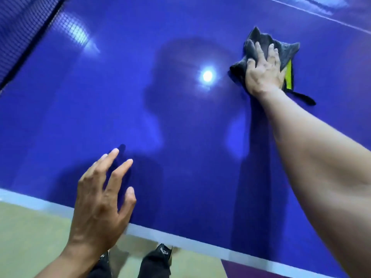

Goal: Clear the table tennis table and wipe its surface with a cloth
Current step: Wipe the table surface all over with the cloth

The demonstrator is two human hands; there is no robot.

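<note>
Wiping | right grip (263, 73), fingers flat, is pinning soft cloth (289, 50) mid-bunch at 1 o'clock | left grip (102, 195) is hovering splayed, empty

The surface (100, 109) is showing a deep glossy blue, with a white line (180, 239) running along its near edge and a paler line (313, 12) crossing the far right corner. The cloth (259, 47) is showing dark grey to black, carrying a bright yellow-green strip (288, 74). The net (18, 27) is showing a dark, fine square mesh. The floor (30, 237) is showing pale olive-tan, turning purple at lower right.
</note>
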